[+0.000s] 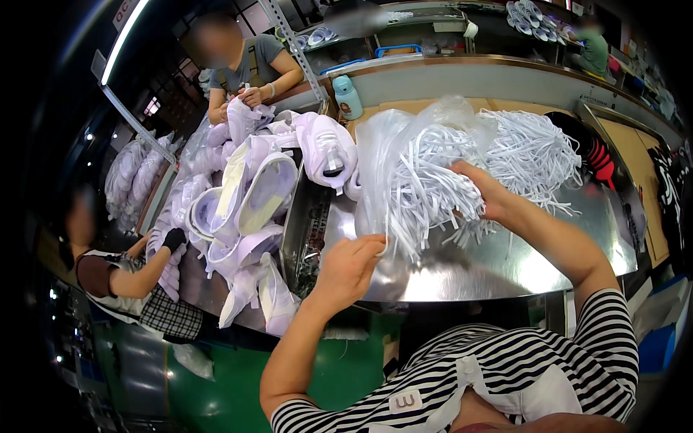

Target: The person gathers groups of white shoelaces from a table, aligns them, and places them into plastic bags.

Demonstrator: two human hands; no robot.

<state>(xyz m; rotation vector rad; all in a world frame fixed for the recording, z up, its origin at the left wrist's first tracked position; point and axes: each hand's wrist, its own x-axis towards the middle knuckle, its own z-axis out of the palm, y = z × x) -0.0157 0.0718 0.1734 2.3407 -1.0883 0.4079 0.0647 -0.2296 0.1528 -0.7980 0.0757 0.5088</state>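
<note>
A thick bundle of white shoelaces [437, 191] lies on the metal tabletop [462, 278], partly wrapped in a see-through plastic bag [382, 151]. Around the right side of this bundle my right hand [492, 193] is closed, its thumb on top and fingertips partly hidden by laces. My left hand [348, 270] pinches at the bag's lower left edge; whether a lace is also between those fingers is too small to tell. Behind my right hand rests a second heap of white shoelaces [534, 148].
Left of the laces, pale lilac shoes [267, 191] are piled high beside a dark metal tray [307, 231]. A light-blue bottle [347, 97] stands at the back. Red-handled tools [600, 162] lie far right. Two people [249, 61] [119, 278] handle shoes across and at left.
</note>
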